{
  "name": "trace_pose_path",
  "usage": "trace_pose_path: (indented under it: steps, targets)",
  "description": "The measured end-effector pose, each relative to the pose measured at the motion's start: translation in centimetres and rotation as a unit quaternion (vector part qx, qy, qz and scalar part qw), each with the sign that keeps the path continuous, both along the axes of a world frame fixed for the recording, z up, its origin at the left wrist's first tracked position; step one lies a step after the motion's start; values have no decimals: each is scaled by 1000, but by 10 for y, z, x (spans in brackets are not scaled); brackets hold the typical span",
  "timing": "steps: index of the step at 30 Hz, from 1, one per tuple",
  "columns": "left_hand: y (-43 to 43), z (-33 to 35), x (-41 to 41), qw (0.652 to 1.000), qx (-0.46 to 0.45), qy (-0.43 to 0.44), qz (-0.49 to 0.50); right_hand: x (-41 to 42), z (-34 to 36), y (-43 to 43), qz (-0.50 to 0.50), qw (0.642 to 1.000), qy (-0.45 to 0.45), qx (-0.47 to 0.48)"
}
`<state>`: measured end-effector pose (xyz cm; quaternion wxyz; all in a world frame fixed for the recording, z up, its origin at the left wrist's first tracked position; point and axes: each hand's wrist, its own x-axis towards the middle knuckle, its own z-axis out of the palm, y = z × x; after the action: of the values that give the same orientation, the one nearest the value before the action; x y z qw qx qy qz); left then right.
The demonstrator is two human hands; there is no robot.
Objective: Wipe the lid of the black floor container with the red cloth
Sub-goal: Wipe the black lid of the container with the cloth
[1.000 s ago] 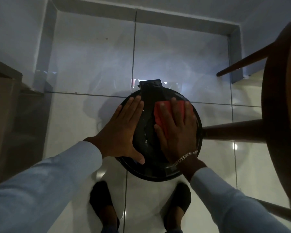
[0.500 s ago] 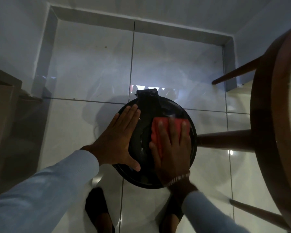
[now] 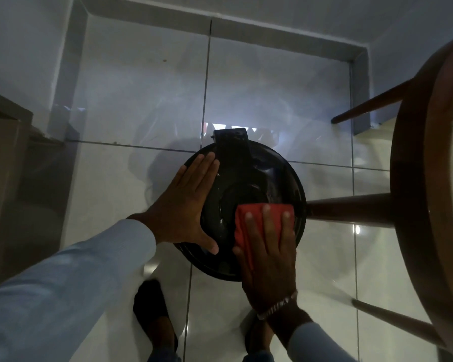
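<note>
A round black floor container stands on the tiled floor, and its glossy lid [image 3: 256, 178] faces up with a flat black handle piece at its far edge. My left hand [image 3: 186, 202] lies flat and spread on the lid's left half. My right hand [image 3: 270, 246] presses the folded red cloth [image 3: 242, 226] onto the lid's near right part, fingers spread over it. Much of the cloth is hidden under my palm.
A dark wooden stool [image 3: 429, 205] stands close on the right, one leg [image 3: 348, 209] reaching to the lid's right rim. A brown cabinet [image 3: 3, 184] fills the left side. My feet [image 3: 152, 307] stand on the white tiles just below the container. Grey skirting borders the far floor.
My right hand has dragged the red cloth from the far right part of the lid toward me, to the near right edge. The left hand has stayed flat on the lid.
</note>
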<state>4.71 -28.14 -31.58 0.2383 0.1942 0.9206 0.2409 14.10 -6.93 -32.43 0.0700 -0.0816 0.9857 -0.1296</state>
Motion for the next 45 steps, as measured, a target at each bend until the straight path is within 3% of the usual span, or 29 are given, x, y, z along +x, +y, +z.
trace_pose_path:
  steps: [7, 11, 15, 22, 24, 26, 31, 35, 38, 41, 45]
  targets:
    - [0, -4, 1, 1000, 1, 10, -2, -63, 1, -11, 5, 1000, 12, 26]
    - [-1, -5, 1, 1000, 8, 13, 5, -22, 6, -14, -35, 999, -10, 15]
    - [-1, -3, 1, 1000, 10, 15, 15, 23, 15, -20, -7, 1000, -25, 4]
    - [-6, 4, 12, 1000, 22, 12, -4, 0, 48, -31, -51, 982, -3, -184]
    - [-9, 11, 20, 994, 90, -11, 53, -19, 54, -41, -109, 955, 3, -276]
    - [-10, 20, 26, 972, 177, -15, 157, -43, 54, -52, -95, 949, 17, -299]
    - [4, 38, 23, 926, 252, 23, 281, -73, 39, -59, 14, 974, -61, -217]
    - [31, 35, 20, 935, 221, 73, 267, -71, 36, -33, -45, 961, -1, -272]
    - [57, 24, 9, 962, 97, 124, 221, -83, 23, -5, -81, 986, -36, -144]
    - [67, 11, 1, 976, -41, 131, 171, -83, 7, 7, -41, 996, -69, -47]
    - [65, 1, 41, 973, -47, 132, 186, -74, -2, 9, -35, 999, -27, -23]
